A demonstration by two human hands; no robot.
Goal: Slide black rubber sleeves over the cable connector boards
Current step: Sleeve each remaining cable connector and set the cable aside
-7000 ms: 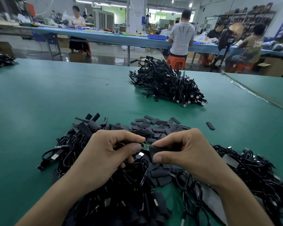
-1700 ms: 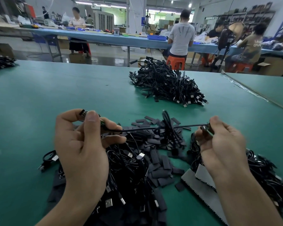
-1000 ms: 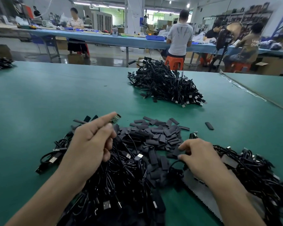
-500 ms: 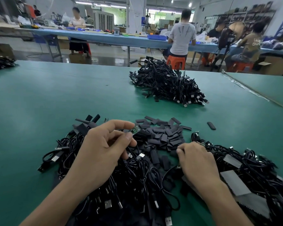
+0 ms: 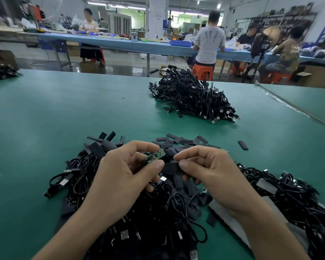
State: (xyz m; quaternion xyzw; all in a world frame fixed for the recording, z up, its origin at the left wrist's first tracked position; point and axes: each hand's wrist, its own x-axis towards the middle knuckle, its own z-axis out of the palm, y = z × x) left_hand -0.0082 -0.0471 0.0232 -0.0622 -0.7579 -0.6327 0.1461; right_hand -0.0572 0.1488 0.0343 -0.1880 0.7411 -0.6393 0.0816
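My left hand pinches a small green connector board on the end of a black cable, its free end pointing up and right. My right hand pinches a flat black rubber sleeve just below and to the right of the board. The sleeve's end lies close to my left thumb, apart from the board's tip. Both hands hover over a heap of loose black sleeves and tangled black USB cables on the green table.
A second heap of black cables with sleeves on lies further back at the centre. More cables and grey serrated strips lie at the right. One stray sleeve lies alone. Several people sit at a blue bench beyond the table.
My right hand has lifted off the heap with a sleeve and come up beside the board. My left hand has turned the board towards the right hand.
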